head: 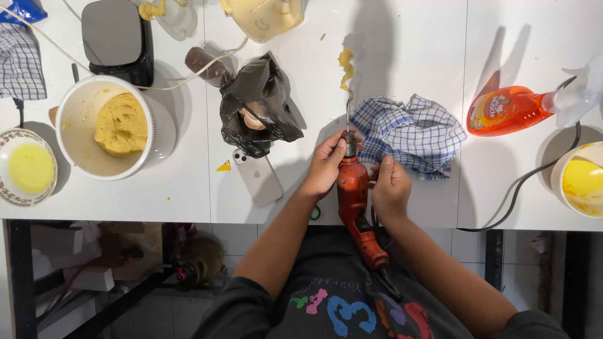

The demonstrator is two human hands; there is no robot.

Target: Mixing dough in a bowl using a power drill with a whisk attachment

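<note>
Both hands grip the red power drill (355,194) lying on the worktop (402,63) edge, left hand (326,164) closed on its chuck, right hand (391,187) clamped beside the body; steadying the body while turning the chuck looks wisest.

red power drill (353,188) | lying lengthwise at the table edge; metal mixing hook chucked, tip caked in yellow dough
</note>
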